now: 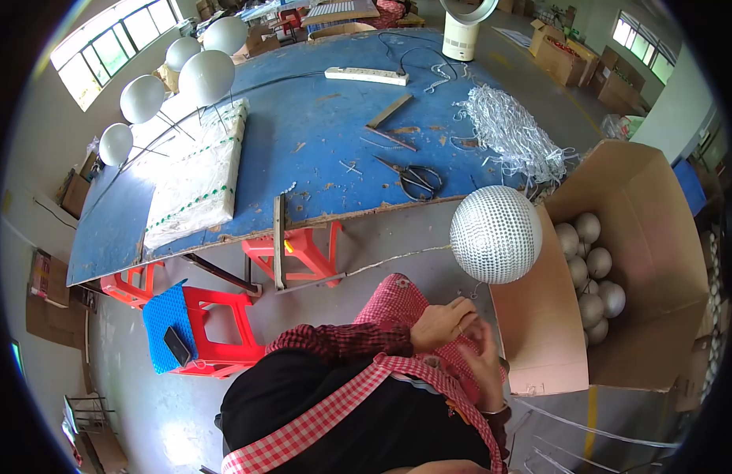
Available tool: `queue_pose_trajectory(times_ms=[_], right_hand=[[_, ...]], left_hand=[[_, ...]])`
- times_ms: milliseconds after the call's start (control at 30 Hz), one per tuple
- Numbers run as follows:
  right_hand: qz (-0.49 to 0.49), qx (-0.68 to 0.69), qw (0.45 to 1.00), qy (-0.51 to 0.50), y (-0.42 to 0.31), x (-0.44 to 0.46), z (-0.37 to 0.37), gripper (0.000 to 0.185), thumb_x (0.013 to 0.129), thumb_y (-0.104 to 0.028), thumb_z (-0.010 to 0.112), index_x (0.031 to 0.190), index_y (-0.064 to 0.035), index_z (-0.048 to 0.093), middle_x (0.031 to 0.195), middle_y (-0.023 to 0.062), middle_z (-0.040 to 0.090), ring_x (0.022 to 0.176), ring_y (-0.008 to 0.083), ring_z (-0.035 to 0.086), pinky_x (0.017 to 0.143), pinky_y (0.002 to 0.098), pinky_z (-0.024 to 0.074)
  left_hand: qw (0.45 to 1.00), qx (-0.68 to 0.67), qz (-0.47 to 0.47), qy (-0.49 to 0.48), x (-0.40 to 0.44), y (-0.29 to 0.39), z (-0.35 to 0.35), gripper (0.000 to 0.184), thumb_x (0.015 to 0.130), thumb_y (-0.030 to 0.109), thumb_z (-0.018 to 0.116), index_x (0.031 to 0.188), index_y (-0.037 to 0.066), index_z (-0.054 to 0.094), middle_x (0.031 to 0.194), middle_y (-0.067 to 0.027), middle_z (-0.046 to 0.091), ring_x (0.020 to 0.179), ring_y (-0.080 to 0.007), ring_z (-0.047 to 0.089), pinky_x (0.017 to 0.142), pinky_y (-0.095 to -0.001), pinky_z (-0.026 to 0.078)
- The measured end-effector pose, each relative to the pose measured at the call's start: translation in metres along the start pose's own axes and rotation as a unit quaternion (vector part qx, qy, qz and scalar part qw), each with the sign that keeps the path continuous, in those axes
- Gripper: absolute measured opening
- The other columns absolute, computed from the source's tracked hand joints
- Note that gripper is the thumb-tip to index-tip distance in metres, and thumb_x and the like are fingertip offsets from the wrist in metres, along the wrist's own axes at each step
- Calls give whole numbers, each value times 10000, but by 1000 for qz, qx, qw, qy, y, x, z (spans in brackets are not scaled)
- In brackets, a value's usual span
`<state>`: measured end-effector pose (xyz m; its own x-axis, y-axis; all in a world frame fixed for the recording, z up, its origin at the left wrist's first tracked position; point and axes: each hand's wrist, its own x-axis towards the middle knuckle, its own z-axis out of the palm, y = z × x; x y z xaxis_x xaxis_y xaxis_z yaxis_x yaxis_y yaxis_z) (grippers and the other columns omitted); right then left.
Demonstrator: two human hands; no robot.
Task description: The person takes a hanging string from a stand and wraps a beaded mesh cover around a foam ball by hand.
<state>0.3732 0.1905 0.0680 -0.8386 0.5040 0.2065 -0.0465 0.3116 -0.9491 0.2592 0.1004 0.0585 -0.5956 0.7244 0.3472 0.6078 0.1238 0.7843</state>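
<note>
My left hand (439,325) is over my lap, its fingers bent together near my right hand; whatever may be between them is too small to name. My right hand (484,362) is just beside it, with its fingers apart and partly curved. Above both hands, a silver studded ball (496,235) hangs at the table's front edge, joined to a thin cord that runs left to a metal bracket (280,237). Neither hand touches the ball. To its right stands an open cardboard box (540,332) with several grey balls (593,262) inside.
On the blue table (303,158) lie scissors (417,180), silver strands (512,134), a power strip (366,76) and a wrapped foam block (200,174) holding several white balls (206,77) on sticks. A red stool (216,324) with a phone (177,346) stands at left.
</note>
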Motion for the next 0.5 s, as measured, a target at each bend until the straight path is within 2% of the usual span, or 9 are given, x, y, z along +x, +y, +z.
queue_pose_trajectory(times_ms=[100,167,267,300,333,400,433,500], right_hand=[[151,203,967,4,-1,-1,16,128,825,-77,550,931,-6,548,734,6,533,578,52,449,521,199,344],[173,208,962,-26,2,-6,-1,117,829,-81,553,925,-16,540,726,1,521,570,47,433,511,196,333],[217,218,948,-78,7,-9,-31,99,837,-90,558,913,-34,525,711,-10,495,552,37,400,492,190,312],[158,291,942,52,7,-7,-37,46,856,-94,532,865,-53,514,662,-21,462,525,40,377,483,192,303],[95,357,912,180,9,-6,-45,64,875,-99,506,817,-72,503,612,-33,430,498,42,354,473,194,295],[54,313,924,214,17,-1,-78,109,893,-143,505,805,-77,501,592,-32,409,486,52,340,462,191,285],[55,312,923,217,17,0,-88,109,893,-143,505,805,-77,501,592,-32,409,486,52,340,462,191,285],[21,234,921,310,16,3,-99,128,898,-152,497,797,-73,499,586,-24,409,486,59,342,464,200,289]], left_hand=[[1000,-7,-11,-19,5,4,-2,149,870,218,495,907,74,479,742,-147,583,661,-356,561,539,-423,444],[999,-7,-19,-30,3,1,-4,148,869,213,499,903,70,481,744,-145,583,667,-355,559,542,-420,444],[992,-28,-22,-123,-7,-18,-8,159,868,216,511,888,59,521,730,-154,573,650,-327,564,555,-376,444],[991,-30,-23,-125,-10,-21,-12,159,868,216,511,888,59,521,730,-154,573,650,-327,564,555,-376,444],[986,-74,-23,-144,-12,-24,-18,168,871,219,513,883,53,534,713,-138,571,637,-290,564,555,-353,440],[970,-162,-21,-181,-16,-29,-32,188,878,224,516,871,41,559,678,-108,568,610,-216,564,554,-306,432],[969,-164,-21,-184,-18,-28,-39,188,878,224,516,871,41,559,678,-108,568,610,-216,564,554,-306,432],[943,-218,-102,-232,-23,-22,-57,212,889,222,512,858,20,571,664,-53,556,600,-131,523,541,-264,406]])
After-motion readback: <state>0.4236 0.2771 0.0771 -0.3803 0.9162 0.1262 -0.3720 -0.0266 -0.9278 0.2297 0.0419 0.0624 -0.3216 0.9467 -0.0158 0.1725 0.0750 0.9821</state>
